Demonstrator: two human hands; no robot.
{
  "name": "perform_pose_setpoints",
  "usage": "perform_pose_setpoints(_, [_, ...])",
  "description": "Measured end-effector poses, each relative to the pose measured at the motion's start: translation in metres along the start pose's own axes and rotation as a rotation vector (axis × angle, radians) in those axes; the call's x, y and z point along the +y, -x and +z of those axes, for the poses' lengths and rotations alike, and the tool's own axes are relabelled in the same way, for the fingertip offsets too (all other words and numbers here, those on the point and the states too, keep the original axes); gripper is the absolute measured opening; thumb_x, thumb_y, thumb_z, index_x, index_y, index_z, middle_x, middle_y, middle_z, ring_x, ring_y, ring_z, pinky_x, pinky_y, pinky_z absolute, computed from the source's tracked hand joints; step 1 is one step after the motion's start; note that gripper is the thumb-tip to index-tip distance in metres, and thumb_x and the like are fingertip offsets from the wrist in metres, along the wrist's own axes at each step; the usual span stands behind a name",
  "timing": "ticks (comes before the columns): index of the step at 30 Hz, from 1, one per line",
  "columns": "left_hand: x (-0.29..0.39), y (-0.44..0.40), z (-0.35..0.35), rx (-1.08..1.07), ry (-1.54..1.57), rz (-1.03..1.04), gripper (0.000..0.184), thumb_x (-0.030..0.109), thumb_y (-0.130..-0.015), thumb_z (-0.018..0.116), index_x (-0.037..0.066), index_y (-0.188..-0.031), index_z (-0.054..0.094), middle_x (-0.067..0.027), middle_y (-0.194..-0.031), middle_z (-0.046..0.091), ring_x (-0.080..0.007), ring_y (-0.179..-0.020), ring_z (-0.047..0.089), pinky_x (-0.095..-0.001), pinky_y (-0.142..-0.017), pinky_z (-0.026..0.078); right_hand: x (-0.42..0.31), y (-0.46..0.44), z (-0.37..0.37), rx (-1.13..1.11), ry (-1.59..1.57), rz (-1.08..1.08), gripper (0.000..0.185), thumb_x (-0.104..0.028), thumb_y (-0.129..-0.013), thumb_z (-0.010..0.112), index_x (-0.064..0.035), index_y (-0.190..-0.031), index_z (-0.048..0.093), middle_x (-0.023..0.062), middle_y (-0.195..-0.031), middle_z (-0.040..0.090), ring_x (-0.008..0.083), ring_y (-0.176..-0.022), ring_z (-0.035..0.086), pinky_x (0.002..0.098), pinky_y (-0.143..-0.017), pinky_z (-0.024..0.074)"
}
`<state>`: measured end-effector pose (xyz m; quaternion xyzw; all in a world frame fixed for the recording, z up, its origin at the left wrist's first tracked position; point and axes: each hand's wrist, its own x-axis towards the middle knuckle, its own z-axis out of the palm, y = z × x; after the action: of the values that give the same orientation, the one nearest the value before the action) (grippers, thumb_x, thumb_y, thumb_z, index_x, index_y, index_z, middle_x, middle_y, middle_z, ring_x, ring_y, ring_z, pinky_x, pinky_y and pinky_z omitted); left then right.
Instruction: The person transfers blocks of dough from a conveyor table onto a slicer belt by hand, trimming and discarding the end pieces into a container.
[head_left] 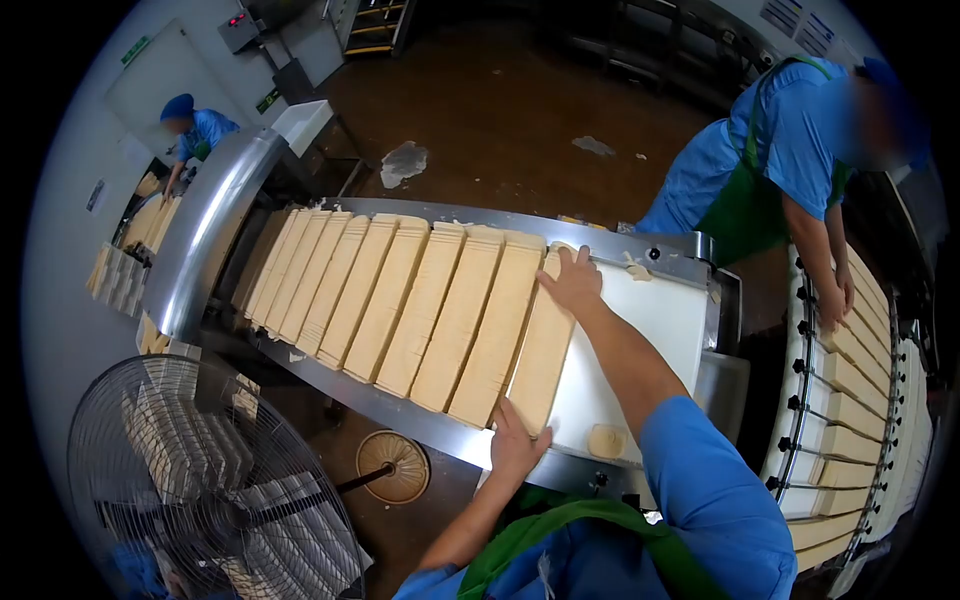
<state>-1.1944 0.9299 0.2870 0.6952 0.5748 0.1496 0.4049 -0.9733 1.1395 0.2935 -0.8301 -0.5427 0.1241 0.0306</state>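
Observation:
Long pale-yellow stacks of thin, dough-like sheets (430,310) lie side by side across a conveyor belt. The stack of sheets at the right end of the row (545,360) is between my two hands. My left hand (517,442) grips its near end, thumb and fingers around the corner. At the far end, my right hand (573,280) holds the same stack, fingers bent over its top and edge. Its left side lies close against the neighbouring stack. A small pale scrap (607,440) rests on the white belt (635,340) to the right.
A curved metal hood (215,235) covers the belt's left end. A caged fan (215,490) stands at lower left. On the right, a co-worker (780,150) handles pale stacks on another conveyor (845,440). Another person (200,130) works at far left.

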Motion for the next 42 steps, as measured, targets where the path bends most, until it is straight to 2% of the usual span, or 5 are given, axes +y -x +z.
perform_pose_setpoints(9, [0.019, -0.024, 0.008, -0.135, -0.174, 0.153, 0.090, 0.028, -0.068, 0.078, -0.005, -0.133, 0.026, -0.0305, -0.114, 0.043, -0.0460, -0.091, 0.057, -0.0472, -0.078, 0.051, 0.081, 0.053, -0.048, 0.037, -0.143, 0.454, 0.078, -0.046, -0.072, 0.065, -0.0066, -0.134, 0.036, 0.0189, -0.135, 0.031, 0.0389, -0.114, 0.048, 0.0494, -0.092, 0.0442])
perform_pose_setpoints(13, [0.052, -0.020, 0.022, -0.423, -0.216, 0.212, 0.099, 0.038, -0.068, 0.078, -0.002, -0.137, 0.018, -0.0307, -0.119, 0.040, -0.0468, -0.091, 0.057, -0.0488, -0.078, 0.051, 0.161, 0.088, -0.038, 0.205, -0.170, 0.483, 0.090, -0.058, -0.076, 0.059, 0.0067, -0.135, 0.038, 0.0240, -0.144, 0.030, 0.0452, -0.139, 0.005, 0.0587, -0.095, 0.0385])
perform_pose_setpoints(18, [0.071, -0.008, 0.066, -0.241, -0.225, 0.307, 0.084, 0.024, -0.072, 0.075, -0.002, -0.134, 0.025, -0.0324, -0.120, 0.036, -0.0485, -0.090, 0.055, -0.0517, -0.080, 0.048, 0.206, 0.143, -0.052, 0.272, -0.392, 0.762, 0.089, -0.042, -0.068, 0.073, 0.0025, -0.133, 0.031, 0.0326, -0.150, 0.000, 0.0432, -0.134, 0.031, 0.0445, -0.099, 0.0418])
perform_pose_setpoints(29, [0.237, 0.082, 0.143, -0.327, 0.001, 0.867, 0.073, 0.007, -0.069, 0.073, 0.007, -0.134, 0.040, -0.0322, -0.127, 0.032, -0.0497, -0.116, 0.037, -0.0475, -0.099, 0.037, 0.408, 0.424, -0.116, 0.937, -0.581, 1.165, 0.069, -0.039, -0.079, 0.063, 0.0042, -0.125, 0.035, 0.0288, -0.121, 0.042, 0.0453, -0.103, 0.054, 0.0475, -0.090, 0.0459])
perform_pose_setpoints(42, [0.317, 0.162, 0.249, -0.931, -0.032, 1.193, 0.070, 0.034, -0.070, 0.081, 0.015, -0.129, 0.049, -0.0194, -0.133, 0.034, -0.0382, -0.110, 0.050, -0.0422, -0.090, 0.048, 0.612, 0.546, -0.119, 0.277, -0.349, 1.431, 0.060, -0.044, -0.091, 0.028, -0.0012, -0.123, 0.054, 0.0231, -0.131, 0.052, 0.0438, -0.127, 0.037, 0.0580, -0.105, 0.0176])
